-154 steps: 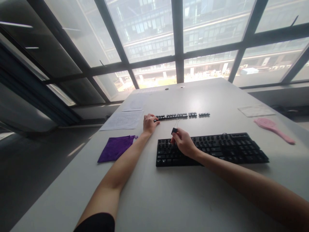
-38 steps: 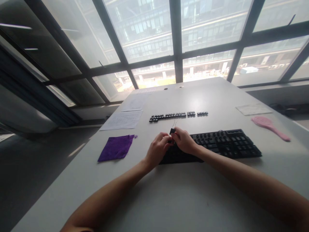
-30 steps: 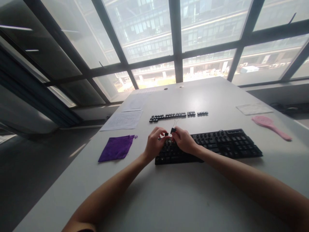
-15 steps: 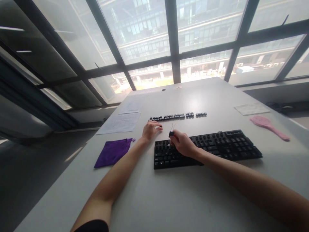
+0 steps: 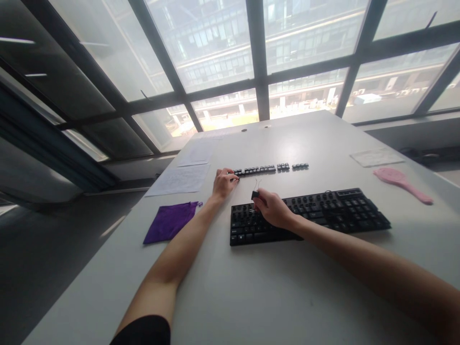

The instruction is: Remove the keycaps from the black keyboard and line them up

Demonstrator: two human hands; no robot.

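With left fingers (image 5: 230,177), pinching a keycap (image 5: 237,179) beside the row (image 5: 264,169). With right fingers (image 5: 261,201), gripping a puller (image 5: 255,194) over the keyboard (image 5: 338,214)

One head-worn view looks forward and down from above the near side of the counter (image 5: 215,292), facing its far edge and the windows (image 5: 215,45) beyond. It is wide enough to take in both far corners, yet close enough that the arms (image 5: 359,251) behind the left hand (image 5: 223,184) and right hand (image 5: 275,209) enter from the near side.
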